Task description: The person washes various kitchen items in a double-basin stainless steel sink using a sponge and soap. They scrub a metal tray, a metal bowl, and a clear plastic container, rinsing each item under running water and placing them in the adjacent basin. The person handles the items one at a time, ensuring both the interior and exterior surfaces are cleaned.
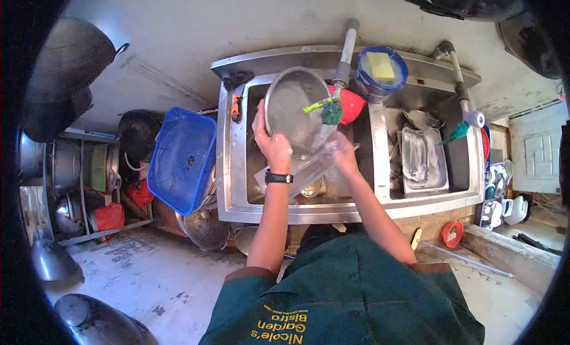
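Note:
My left hand (272, 144), with a black-strapped watch on its wrist, grips the near left rim of a round metal bowl (294, 107). The bowl is tilted over the left basin of a stainless steel sink (367, 208). My right hand (342, 154) is motion-blurred at the bowl's lower right; whether it holds anything is unclear. A clear plastic piece (307, 176) lies below, between my hands. Over the bowl's right side hangs a tap (342, 73) with green cloth (331, 112) tied at its mouth. Behind the tap, a red bowl (349, 105) is partly hidden.
A blue tub (378, 89) with a yellow sponge (380, 65) stands on the sink's divider. Soapy metal pans (423, 162) sit in the right basin under a second tap (461, 87). A blue plastic basket (182, 162) is left of the sink. An orange-handled tool (236, 108) lies on the left ledge.

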A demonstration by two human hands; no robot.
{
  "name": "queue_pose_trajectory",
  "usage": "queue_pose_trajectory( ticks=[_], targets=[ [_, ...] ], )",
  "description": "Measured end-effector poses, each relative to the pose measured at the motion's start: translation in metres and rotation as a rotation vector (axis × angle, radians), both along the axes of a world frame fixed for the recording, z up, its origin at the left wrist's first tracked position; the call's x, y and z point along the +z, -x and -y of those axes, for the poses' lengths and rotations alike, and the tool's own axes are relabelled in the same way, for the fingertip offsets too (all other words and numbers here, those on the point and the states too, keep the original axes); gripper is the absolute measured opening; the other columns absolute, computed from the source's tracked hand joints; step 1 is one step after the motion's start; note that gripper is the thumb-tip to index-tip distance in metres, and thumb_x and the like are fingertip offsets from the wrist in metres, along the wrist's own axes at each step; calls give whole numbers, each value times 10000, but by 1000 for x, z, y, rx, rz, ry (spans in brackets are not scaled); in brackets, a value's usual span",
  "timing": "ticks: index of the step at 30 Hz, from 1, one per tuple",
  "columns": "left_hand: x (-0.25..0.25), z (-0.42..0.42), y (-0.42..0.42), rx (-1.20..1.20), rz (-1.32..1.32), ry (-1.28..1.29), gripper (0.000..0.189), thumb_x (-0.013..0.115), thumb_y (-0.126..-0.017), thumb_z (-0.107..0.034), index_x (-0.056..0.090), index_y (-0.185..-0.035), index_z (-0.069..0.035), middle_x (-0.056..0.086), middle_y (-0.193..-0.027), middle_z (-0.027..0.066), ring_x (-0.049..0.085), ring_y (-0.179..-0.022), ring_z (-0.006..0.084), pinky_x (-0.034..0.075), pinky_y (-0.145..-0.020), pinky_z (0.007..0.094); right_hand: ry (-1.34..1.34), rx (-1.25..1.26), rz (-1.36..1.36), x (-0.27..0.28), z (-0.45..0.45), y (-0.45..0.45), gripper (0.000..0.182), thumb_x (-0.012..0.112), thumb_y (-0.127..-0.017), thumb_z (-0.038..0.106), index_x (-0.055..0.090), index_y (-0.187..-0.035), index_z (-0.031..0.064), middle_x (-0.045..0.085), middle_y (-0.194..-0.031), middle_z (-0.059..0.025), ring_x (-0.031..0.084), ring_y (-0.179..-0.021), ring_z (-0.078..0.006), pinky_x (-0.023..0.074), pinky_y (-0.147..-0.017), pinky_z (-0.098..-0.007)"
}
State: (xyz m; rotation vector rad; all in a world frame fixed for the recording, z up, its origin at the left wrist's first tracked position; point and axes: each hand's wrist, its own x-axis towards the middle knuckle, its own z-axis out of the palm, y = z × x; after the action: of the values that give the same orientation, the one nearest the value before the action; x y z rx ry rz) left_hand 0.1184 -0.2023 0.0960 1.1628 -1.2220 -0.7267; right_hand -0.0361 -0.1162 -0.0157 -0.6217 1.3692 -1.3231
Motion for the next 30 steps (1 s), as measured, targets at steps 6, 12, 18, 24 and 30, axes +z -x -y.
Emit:
queue_pose_trajectory(
  ticks=[6,12,18,24,30],
  targets=[
    [35,-16,-3,93,603,329,749,401,-638,151,656,-1290,-115,536,-1341,202,473,-1286,364,301,-1125,450,-112,7,249,13,14,-34,487,420,-941,55,407,-1428,50,550,-1297,-208,658,-1011,-325,585,-771,-448],
    [-9,3,-22,73,132,53,737,424,-670,151,567,-1359,-70,509,-1378,199,466,-1287,341,323,-1112,423,-33,-34,90,9,23,-24,478,536,-922,82,440,-1387,35,566,-1253,-164,655,-960,-259,570,-752,-384],
    [-8,-17,-30,-178,-257,-636,787,532,-730,35,338,-1485,-75,545,-1299,130,548,-1161,253,448,-961,350,-132,-122,40,40,14,16,534,597,-845,11,461,-1362,8,650,-1029,-112,628,-707,-174,528,-540,-325],
    [-2,-41,-33,-409,-246,-1016,750,584,-877,-232,207,-1508,-82,530,-1300,146,611,-1021,317,598,-739,442,-140,-292,3,130,-9,45,621,600,-756,-96,463,-1357,-19,618,-748,-79,528,-471,-118,429,-384,-259],
    [-46,-38,-3,-531,-198,-1119,368,552,-872,-177,564,-1212,-35,670,-977,98,695,-720,259,598,-625,362,78,-297,-318,172,-19,49,695,583,-737,-104,467,-1400,69,538,-655,16,465,-468,-66,384,-411,-238]
  ],
)
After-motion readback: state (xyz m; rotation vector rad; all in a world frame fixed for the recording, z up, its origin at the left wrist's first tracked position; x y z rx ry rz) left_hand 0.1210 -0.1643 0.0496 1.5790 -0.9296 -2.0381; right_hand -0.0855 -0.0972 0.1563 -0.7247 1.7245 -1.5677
